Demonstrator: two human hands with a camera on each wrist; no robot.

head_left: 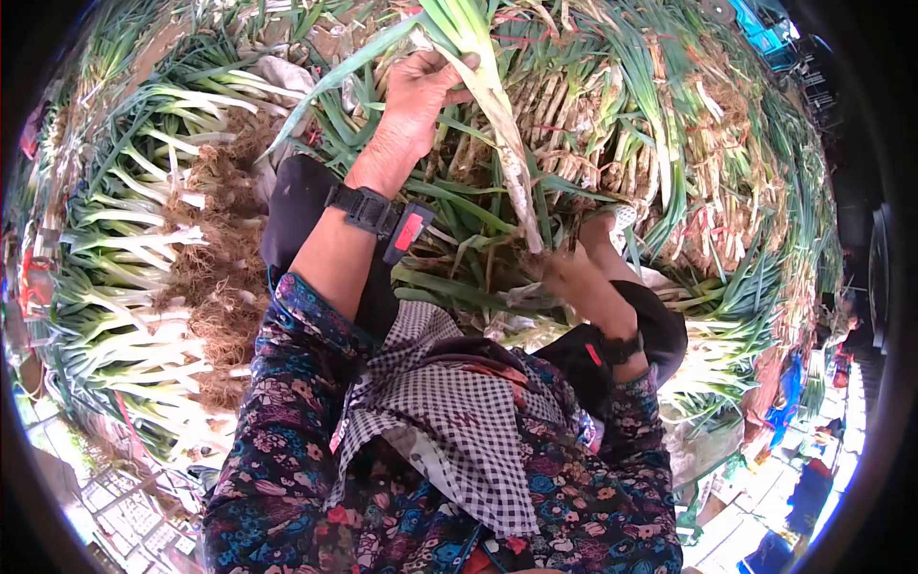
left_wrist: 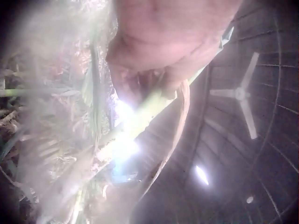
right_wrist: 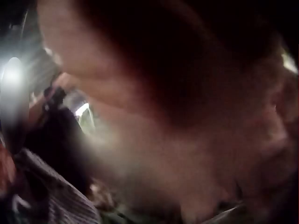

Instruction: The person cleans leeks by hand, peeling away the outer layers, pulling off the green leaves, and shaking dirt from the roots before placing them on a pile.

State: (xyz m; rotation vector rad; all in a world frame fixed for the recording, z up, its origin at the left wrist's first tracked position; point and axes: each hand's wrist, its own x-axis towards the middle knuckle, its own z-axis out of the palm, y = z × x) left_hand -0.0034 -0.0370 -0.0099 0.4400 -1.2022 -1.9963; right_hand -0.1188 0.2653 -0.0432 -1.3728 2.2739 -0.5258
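My left hand (head_left: 416, 96) grips a long leek (head_left: 499, 120) around its upper stalk, where white turns to green. The leek slants down to the right, with its root end by my right hand (head_left: 577, 282). A dry, brownish strip of leaf (left_wrist: 181, 116) hangs from the stalk in the left wrist view. My right hand is blurred at the roots, and I cannot tell whether its fingers pinch anything there. In the right wrist view that hand, dark and smeared, fills most of the picture.
Leeks with bushy roots (head_left: 225, 258) lie in a long row at the left. Bundled leeks (head_left: 583, 124) with brown, dry outer leaves spread ahead and to the right. Loose green leaves (head_left: 449, 287) lie between the knees. A checked apron (head_left: 440, 411) covers the lap.
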